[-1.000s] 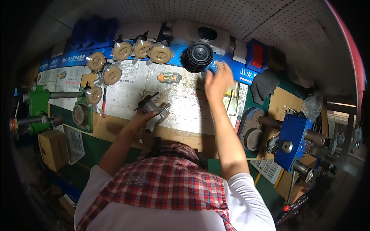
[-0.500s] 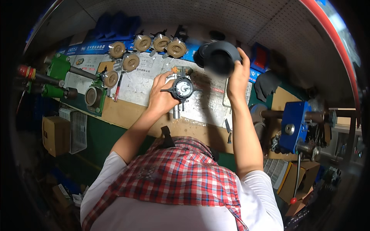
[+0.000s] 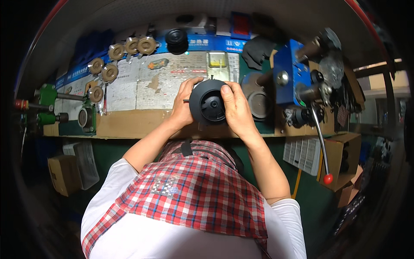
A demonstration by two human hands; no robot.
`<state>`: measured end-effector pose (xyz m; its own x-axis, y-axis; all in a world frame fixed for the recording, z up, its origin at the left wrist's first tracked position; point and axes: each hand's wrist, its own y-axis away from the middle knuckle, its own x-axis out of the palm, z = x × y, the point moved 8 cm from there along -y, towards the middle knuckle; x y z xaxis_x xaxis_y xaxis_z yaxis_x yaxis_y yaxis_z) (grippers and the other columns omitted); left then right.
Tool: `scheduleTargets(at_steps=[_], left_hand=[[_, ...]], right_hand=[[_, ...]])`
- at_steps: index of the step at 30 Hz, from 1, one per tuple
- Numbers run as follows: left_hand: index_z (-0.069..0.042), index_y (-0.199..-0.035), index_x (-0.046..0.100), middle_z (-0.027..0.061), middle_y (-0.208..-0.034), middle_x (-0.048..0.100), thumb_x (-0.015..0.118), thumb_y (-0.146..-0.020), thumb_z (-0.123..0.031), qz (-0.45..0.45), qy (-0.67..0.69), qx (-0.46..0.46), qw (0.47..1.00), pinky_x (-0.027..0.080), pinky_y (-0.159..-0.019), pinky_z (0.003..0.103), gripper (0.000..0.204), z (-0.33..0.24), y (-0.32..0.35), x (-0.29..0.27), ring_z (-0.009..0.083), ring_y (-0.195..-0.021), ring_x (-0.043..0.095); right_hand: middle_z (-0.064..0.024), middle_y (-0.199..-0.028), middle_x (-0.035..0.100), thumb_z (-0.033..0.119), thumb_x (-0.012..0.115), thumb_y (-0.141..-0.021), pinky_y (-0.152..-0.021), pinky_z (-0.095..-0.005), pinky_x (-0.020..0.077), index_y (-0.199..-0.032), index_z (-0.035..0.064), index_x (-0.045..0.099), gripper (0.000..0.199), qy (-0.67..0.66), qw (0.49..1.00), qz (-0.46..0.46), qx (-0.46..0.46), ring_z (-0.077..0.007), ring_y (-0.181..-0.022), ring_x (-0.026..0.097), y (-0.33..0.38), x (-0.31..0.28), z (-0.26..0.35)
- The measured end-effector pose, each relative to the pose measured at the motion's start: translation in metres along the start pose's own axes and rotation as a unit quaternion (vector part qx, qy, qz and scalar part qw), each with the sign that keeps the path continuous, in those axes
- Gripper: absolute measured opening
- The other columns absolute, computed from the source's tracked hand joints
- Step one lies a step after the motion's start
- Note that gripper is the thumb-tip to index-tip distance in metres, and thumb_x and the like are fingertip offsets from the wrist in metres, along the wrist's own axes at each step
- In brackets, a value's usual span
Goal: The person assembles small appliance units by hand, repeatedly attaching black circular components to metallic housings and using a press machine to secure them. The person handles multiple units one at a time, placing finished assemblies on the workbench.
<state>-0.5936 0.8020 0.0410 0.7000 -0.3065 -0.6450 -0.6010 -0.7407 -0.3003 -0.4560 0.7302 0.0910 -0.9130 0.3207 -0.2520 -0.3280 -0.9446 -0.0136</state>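
Note:
A black round plastic housing [image 3: 199,97], with a dark hub deep in its middle, is held in front of my body above the near edge of the bench. My right hand [image 3: 236,105] grips its right side, thumb over the rim. My left hand [image 3: 184,102] is wrapped round the left side, gripping the round-faced assembly that the housing now covers. Only thin black prongs of that assembly stick out at the top and left; the rest is hidden. Beyond, a stack of similar black round parts [image 3: 177,42] stands at the back of the bench.
Several brown round fan-like parts [image 3: 146,45] stand at the back left. A green clamp fixture [image 3: 47,96] is on the left. At right stands a blue lever press [image 3: 288,73], its red-knobbed handle [image 3: 328,178] hanging low. A yellow-windowed box [image 3: 217,60] lies behind my hands.
My right hand has brought the black housing down and left onto the assembly in my left hand. The view has turned to the right.

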Motion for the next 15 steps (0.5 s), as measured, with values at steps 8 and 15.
scheduleTargets(at_steps=[8,15], left_hand=[[0.0,-0.092,0.069,0.0162,-0.079,0.068,0.084,-0.058,-0.038,0.382,0.095,-0.185,0.9,0.052,-0.076,0.04,0.053,0.014,0.056,0.193,0.033,-0.078,0.066],[0.0,-0.082,0.068,0.0163,-0.077,0.069,0.085,-0.059,-0.045,0.38,0.034,-0.177,0.907,0.052,-0.071,0.038,0.053,-0.03,0.013,0.249,0.0287,-0.073,0.066]], right_hand=[[-0.0251,-0.1,0.067,0.052,0.039,-0.099,-0.087,-0.0432,0.0479,-0.104,-0.0049,0.066,0.063,0.01,0.93,-0.03,0.366,-0.0361,-0.096,0.066,0.037,-0.082,-0.214],[-0.0121,-0.11,0.066,0.048,0.04,-0.098,-0.08,-0.052,0.0506,-0.127,0.0066,0.055,0.053,-0.136,0.893,-0.059,0.425,-0.0272,-0.101,0.064,0.036,-0.152,-0.217]])
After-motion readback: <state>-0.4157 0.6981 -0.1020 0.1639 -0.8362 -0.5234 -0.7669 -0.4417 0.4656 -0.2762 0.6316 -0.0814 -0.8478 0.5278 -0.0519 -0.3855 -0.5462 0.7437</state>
